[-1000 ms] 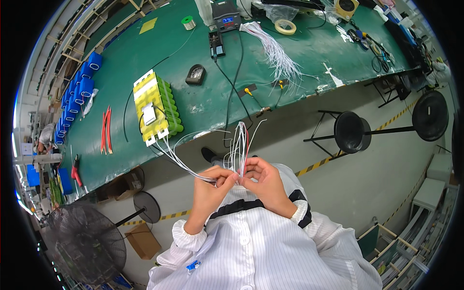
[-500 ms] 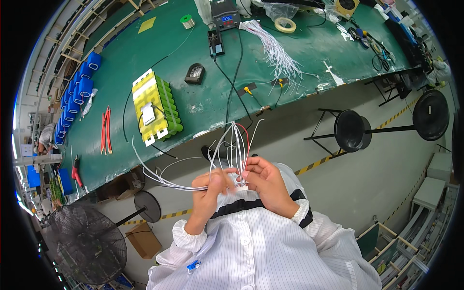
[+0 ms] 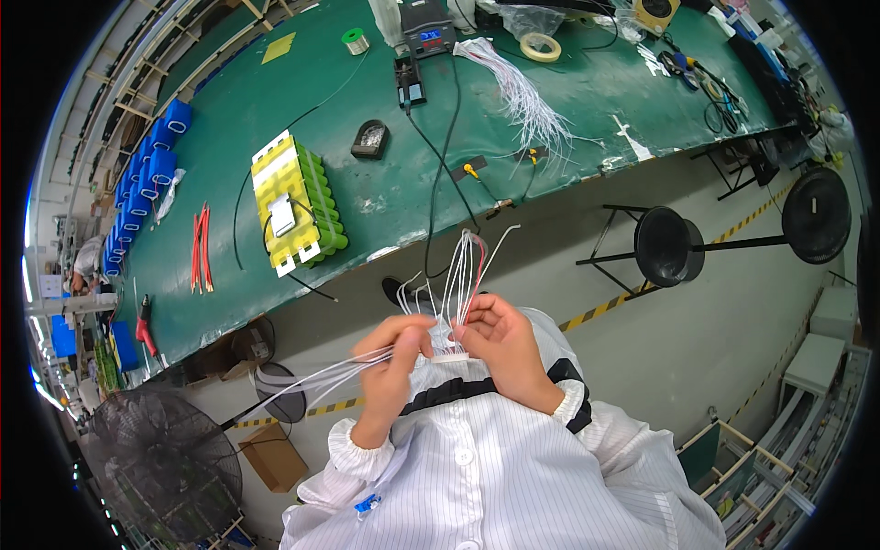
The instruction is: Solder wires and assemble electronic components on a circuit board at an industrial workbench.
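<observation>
A wire harness of thin white wires [image 3: 458, 275] with one red wire [image 3: 482, 255] is between my hands, close to my body. Its wires run into a flat white connector [image 3: 449, 357] at the waist. My left hand [image 3: 392, 359] is closed on several white strands, which trail out to the left in a blur. My right hand [image 3: 506, 350] pinches the upright, looped part of the harness near the connector. The fingertips of both hands partly hide the wires. On the bench beyond lies a battery pack [image 3: 289, 206] with yellow sheeting and green cells.
The green bench [image 3: 367, 206] carries a soldering station [image 3: 426, 32], a solder spool [image 3: 355, 39], a white wire bundle [image 3: 518, 92], red wires [image 3: 201, 247] and a red-handled tool [image 3: 144, 325]. A floor fan [image 3: 165, 463] stands at lower left, black stools [image 3: 662, 246] at right.
The strands in my left hand have swung down, away from the bench edge, and stretch out leftward. The looped wires above my right hand have shifted slightly right.
</observation>
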`<state>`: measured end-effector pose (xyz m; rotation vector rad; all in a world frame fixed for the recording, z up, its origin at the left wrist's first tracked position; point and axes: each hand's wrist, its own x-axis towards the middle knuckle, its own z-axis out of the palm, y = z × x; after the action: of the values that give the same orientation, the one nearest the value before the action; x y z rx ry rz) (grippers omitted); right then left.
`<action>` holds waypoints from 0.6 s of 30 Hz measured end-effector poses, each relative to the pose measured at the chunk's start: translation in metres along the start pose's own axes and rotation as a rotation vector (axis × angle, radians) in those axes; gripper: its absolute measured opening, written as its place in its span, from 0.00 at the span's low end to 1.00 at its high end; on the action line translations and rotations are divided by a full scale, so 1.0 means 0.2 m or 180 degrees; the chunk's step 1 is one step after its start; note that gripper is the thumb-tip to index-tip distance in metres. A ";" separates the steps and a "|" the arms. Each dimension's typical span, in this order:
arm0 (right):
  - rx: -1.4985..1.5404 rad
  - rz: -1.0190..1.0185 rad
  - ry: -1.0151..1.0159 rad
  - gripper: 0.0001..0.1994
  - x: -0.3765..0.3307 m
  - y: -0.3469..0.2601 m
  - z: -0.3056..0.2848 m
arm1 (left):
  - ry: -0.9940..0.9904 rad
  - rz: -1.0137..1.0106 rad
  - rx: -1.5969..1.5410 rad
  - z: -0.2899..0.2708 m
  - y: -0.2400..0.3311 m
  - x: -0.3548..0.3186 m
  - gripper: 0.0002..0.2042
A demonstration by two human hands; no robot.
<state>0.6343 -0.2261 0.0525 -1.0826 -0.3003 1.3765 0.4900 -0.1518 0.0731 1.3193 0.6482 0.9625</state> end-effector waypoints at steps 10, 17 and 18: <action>-0.0057 -0.0120 -0.0136 0.14 -0.01 -0.01 0.01 | 0.0074 -0.0857 0.0735 0.04 0.01 0.01 0.09; 0.0113 0.0024 -0.0207 0.14 -0.02 0.00 0.01 | 0.0416 -0.1014 0.0535 0.04 -0.01 0.02 0.06; 0.0122 0.0067 -0.0205 0.14 -0.02 0.00 0.02 | 0.0322 -0.1192 0.0649 0.03 -0.01 0.02 0.06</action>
<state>0.6316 -0.2275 0.0558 -1.0137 -0.3091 1.4324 0.4971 -0.1508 0.0732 1.2715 1.0522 0.6722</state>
